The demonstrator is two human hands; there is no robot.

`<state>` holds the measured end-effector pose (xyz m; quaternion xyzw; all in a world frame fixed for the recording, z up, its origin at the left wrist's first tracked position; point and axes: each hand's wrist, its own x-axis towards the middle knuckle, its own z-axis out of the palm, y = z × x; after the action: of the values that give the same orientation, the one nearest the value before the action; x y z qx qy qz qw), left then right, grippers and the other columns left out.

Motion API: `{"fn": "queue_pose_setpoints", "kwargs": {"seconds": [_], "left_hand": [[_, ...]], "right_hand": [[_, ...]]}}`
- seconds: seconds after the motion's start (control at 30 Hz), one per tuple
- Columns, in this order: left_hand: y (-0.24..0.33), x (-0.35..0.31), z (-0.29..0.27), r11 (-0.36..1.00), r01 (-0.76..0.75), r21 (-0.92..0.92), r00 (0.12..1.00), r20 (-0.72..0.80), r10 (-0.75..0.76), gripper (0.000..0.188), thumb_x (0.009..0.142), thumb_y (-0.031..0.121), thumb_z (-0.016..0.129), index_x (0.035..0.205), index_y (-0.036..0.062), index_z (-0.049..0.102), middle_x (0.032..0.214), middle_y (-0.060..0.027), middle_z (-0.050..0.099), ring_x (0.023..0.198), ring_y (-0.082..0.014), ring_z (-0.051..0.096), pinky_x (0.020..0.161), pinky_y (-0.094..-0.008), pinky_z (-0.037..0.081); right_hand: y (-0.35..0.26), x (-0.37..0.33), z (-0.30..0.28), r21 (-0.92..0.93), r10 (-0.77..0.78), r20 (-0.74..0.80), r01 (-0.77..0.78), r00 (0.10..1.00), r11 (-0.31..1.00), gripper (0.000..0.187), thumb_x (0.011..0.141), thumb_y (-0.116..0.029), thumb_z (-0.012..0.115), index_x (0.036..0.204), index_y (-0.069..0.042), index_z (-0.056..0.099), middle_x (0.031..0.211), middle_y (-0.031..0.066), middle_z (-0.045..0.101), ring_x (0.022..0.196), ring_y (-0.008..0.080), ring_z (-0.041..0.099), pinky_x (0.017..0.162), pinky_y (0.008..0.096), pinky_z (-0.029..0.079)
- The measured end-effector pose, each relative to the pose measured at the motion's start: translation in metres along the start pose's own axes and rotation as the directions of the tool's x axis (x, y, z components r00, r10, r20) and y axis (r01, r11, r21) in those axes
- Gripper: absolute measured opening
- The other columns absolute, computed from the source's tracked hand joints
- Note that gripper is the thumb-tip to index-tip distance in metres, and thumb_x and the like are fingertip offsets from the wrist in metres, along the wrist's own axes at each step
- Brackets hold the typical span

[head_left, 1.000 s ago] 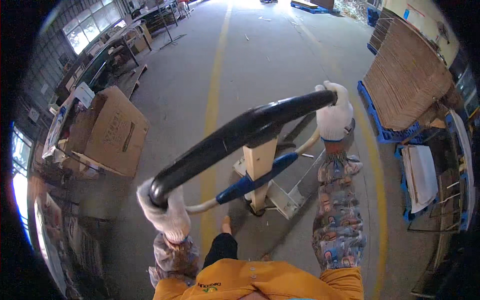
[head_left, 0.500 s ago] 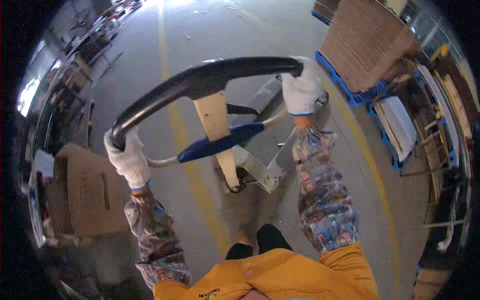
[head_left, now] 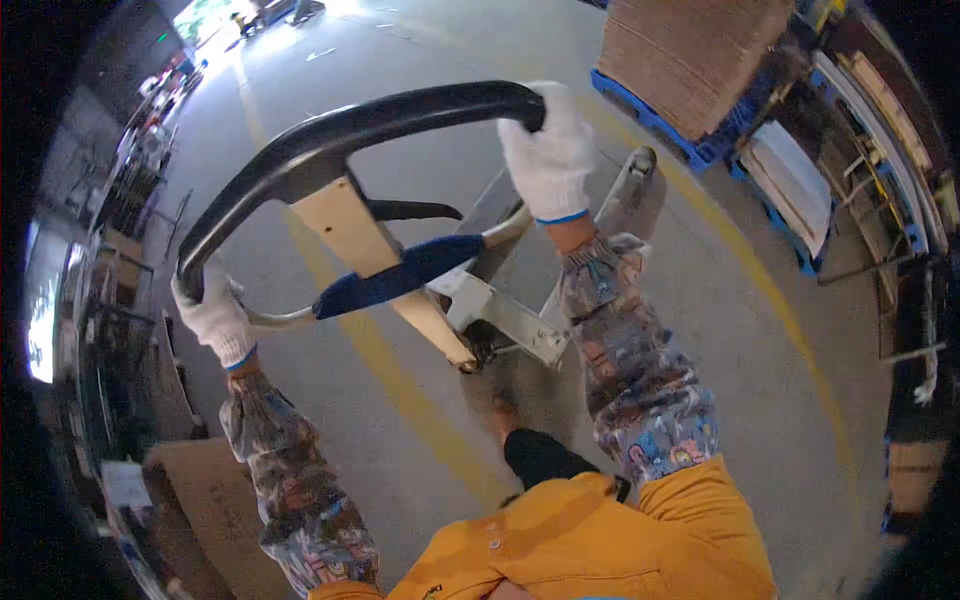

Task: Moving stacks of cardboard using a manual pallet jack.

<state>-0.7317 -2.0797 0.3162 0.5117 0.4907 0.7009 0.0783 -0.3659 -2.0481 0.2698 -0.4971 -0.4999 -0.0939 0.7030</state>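
Note:
Both my hands, in white knit gloves, hold the wide handle of a pallet jack (head_left: 350, 228). At the handle's lower left end, my left hand (head_left: 216, 318) is closed around the black grip. My right hand (head_left: 548, 152) is wrapped round its upper right end. A black lever (head_left: 415, 209) sticks out to the right from the cream stem, under the grip. Lower down, a dark blue crossbar (head_left: 400, 275) spans the loop. Beyond the stem lie the jack's pale base (head_left: 505, 318) and a fork (head_left: 630, 185) low over the floor.
Stacked cardboard sheets (head_left: 690, 60) stand on a blue pallet (head_left: 650, 118) at the far right. Nearer lies a pallet with white sheets (head_left: 790, 185), beside metal racks. A cardboard box (head_left: 205, 500) is at the lower left. Yellow lines (head_left: 390, 370) run along the grey floor.
The handle and both my hands have shifted left and slightly up in view, still gripping. The cardboard box has slid toward the lower left, and the jack's fork shows more plainly.

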Motion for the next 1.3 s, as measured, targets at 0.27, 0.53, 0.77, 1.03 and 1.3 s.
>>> {"fn": "queue_pose_setpoints", "kwargs": {"seconds": [0.27,0.53,0.77,1.03,1.3], "left_hand": [[-0.033,0.04,0.034,0.996,0.084,-0.02,0.996,0.007,-0.084,0.034,0.082,0.013,0.073,0.109,0.0032,0.055,0.06,0.0009,0.052,0.045,-0.0079,0.046,0.041,-0.0236,0.036],[-0.04,0.063,0.067,0.995,0.081,-0.056,0.997,0.002,-0.081,0.029,0.08,0.011,0.072,0.104,0.0038,0.057,0.061,0.0001,0.053,0.045,-0.009,0.047,0.041,-0.0247,0.037],[-0.053,0.022,0.105,0.993,0.065,-0.101,0.995,0.077,-0.058,0.03,0.083,0.02,0.07,0.107,0.0054,0.059,0.07,0.0003,0.055,0.05,-0.0091,0.047,0.045,-0.0239,0.04],[-0.086,0.025,0.219,0.981,0.11,0.159,0.939,0.306,-0.155,0.035,0.082,0.027,0.068,0.107,0.0046,0.058,0.08,-0.0056,0.064,0.055,-0.0129,0.057,0.054,-0.0294,0.047],[-0.059,0.012,0.323,0.993,0.114,0.005,0.859,0.501,-0.101,0.034,0.079,0.023,0.068,0.107,0.0057,0.06,0.076,-0.0069,0.064,0.054,-0.0145,0.061,0.054,-0.0316,0.051]], "right_hand": [[0.001,-0.006,0.006,0.048,-0.047,-0.02,0.048,0.999,0.998,0.028,0.069,-0.01,0.069,0.095,-0.014,0.059,0.074,0.0099,0.063,0.07,0.0329,0.064,0.063,0.0415,0.051],[-0.014,0.0,0.002,0.037,-0.005,-0.012,0.005,1.0,0.999,0.028,0.073,-0.006,0.068,0.101,-0.007,0.062,0.087,0.0132,0.067,0.078,0.0272,0.068,0.07,0.0328,0.053],[0.049,0.01,-0.005,-0.121,0.017,-0.161,-0.037,0.987,0.992,0.026,0.074,-0.015,0.07,0.099,-0.014,0.062,0.076,0.0106,0.067,0.068,0.032,0.066,0.062,0.0388,0.053],[0.048,-0.02,-0.072,-0.171,0.206,-0.164,-0.233,0.965,0.957,0.032,0.077,-0.014,0.073,0.107,-0.009,0.061,0.092,0.0133,0.068,0.084,0.0259,0.068,0.075,0.0337,0.053],[-0.005,-0.052,-0.121,-0.111,0.379,-0.249,-0.415,0.891,0.903,0.043,0.076,-0.013,0.074,0.114,-0.001,0.058,0.109,0.0147,0.062,0.099,0.0253,0.061,0.09,0.0349,0.047]]}}
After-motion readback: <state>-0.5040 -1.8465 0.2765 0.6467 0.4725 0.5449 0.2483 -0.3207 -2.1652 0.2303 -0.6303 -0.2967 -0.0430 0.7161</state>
